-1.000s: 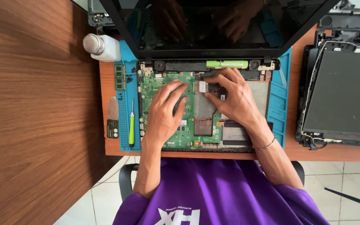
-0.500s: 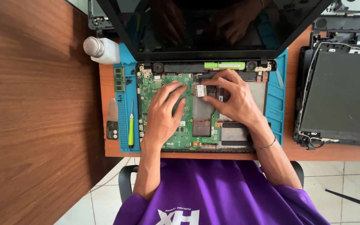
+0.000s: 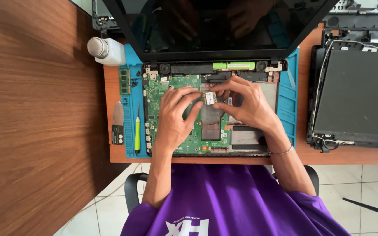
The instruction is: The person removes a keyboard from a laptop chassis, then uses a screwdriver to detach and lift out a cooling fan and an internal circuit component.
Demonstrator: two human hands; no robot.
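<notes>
An opened laptop lies on a blue work mat (image 3: 290,105), its green mainboard (image 3: 158,102) bare and its dark screen (image 3: 215,26) tilted up at the back. My left hand (image 3: 176,120) rests flat on the mainboard, fingers reaching toward a small card module (image 3: 210,98). My right hand (image 3: 248,105) pinches that small card module between thumb and fingers, just above the board's middle. A yellow-green cylinder (image 3: 233,66) sits in the hinge area behind both hands.
A yellow-handled screwdriver (image 3: 137,129), a memory stick (image 3: 124,81) and a metal pry tool (image 3: 117,126) lie left of the laptop. A white bottle (image 3: 106,50) stands at the back left. Another dismantled laptop (image 3: 357,96) lies at the right. A wooden wall (image 3: 36,122) is at the left.
Both hands have shifted a little on the board; the right fingers have closed more tightly round the small card module, and the left fingers have stretched toward it.
</notes>
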